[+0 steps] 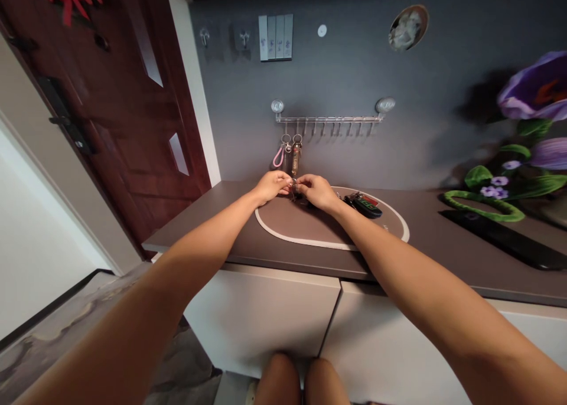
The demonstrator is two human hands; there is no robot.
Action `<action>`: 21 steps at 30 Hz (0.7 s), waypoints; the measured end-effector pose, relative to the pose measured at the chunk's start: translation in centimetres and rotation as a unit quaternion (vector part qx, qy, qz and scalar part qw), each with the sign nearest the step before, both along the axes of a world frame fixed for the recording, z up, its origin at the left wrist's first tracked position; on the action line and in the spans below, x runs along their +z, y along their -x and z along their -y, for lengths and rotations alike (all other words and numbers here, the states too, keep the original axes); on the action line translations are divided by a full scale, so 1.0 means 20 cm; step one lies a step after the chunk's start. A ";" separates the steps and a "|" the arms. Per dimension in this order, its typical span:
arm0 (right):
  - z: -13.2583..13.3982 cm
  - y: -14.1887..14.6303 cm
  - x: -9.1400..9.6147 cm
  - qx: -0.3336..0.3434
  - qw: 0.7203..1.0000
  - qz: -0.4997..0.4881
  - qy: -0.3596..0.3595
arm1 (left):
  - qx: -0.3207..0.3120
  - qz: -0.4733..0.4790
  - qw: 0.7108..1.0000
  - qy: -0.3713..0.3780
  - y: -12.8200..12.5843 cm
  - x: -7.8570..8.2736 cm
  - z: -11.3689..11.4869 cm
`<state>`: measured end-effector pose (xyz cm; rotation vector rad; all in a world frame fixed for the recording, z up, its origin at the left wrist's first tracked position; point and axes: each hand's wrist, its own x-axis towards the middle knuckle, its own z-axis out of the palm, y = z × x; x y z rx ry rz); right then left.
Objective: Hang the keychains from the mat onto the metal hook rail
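Observation:
Both hands meet just above the counter mat (305, 235). Fingers pinched together, my left hand (272, 186) grips one side of a small metal key ring (293, 186). On its other side, my right hand (316, 190) pinches the ring too; its fingers partly hide what hangs there. Right above them, a brown strap keychain (295, 159) and a pink loop keychain (278, 156) hang from the clear hook rail (330, 120). Behind my right wrist, a dark key fob (367, 205) lies on the mat with other small items.
A dark door (133, 98) stands at the left. To the right, purple artificial flowers (538, 92) rise over a long black object (505, 239) on the counter (425, 245). White cabinet doors (270, 310) are below. Single hooks (243, 38) and a grey panel (276, 37) are on the wall.

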<state>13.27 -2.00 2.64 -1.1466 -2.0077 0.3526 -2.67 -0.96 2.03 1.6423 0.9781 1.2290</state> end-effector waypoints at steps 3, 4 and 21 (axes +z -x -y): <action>-0.01 0.00 0.00 0.017 0.999 -0.043 0.009 | -0.001 0.023 1.000 0.014 0.00 0.01 0.01; -0.02 0.00 -0.01 0.023 0.998 -0.055 0.011 | -0.003 0.030 0.999 0.016 0.00 0.01 0.01; 0.02 -0.01 0.00 0.063 0.983 -0.169 0.042 | -0.023 0.017 0.999 -0.037 -0.01 0.00 0.01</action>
